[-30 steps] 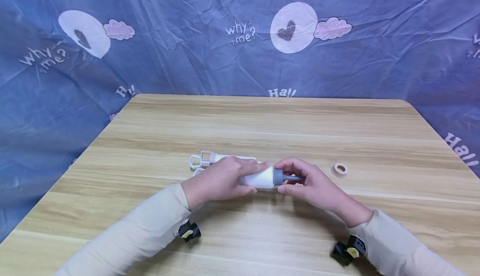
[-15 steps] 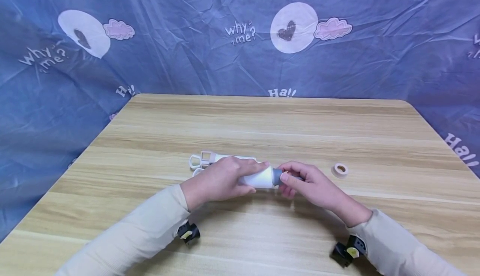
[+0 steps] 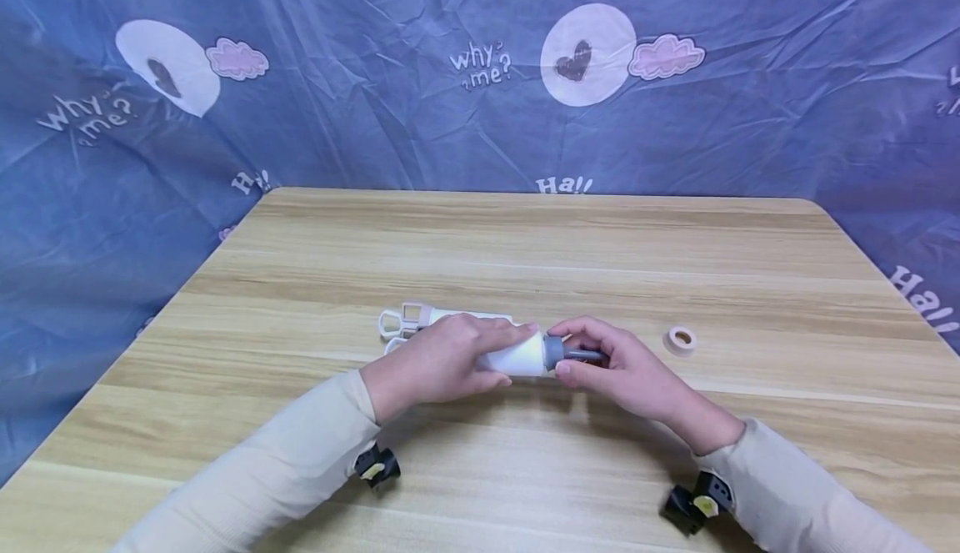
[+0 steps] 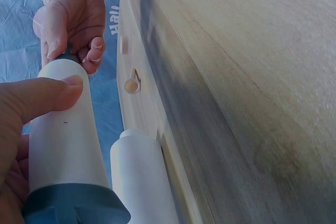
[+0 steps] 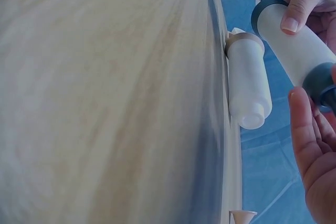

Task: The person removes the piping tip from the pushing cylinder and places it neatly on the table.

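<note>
White tube (image 3: 517,359), held sideways over the wooden table (image 3: 525,261), near the middle of the head view. Left hand (image 3: 450,353) curls round its body, thumb pressed along the side, firm hold. Dark grey-blue collar (image 4: 73,203) on the near end in the left wrist view. Other end has a grey cap (image 3: 554,353) with a thin nozzle (image 3: 585,355) pointing toward the right hand (image 3: 622,367). Right hand: thumb and fingertips bent round the cap from opposite sides, a narrow pinch, nozzle between them; how tight, cannot tell.

Second tube (image 5: 249,80), also white, lies on the table just beyond the held one, beige collar (image 5: 243,39) on one end, pale loop handle (image 3: 392,324) toward the person's left. Small round part (image 3: 681,340), pale with orange-brown middle, sits near the right hand, apart from it. Blue printed cloth (image 3: 405,119) behind. Light sleeves (image 3: 262,470), black camera (image 3: 378,464) on each wrist.
</note>
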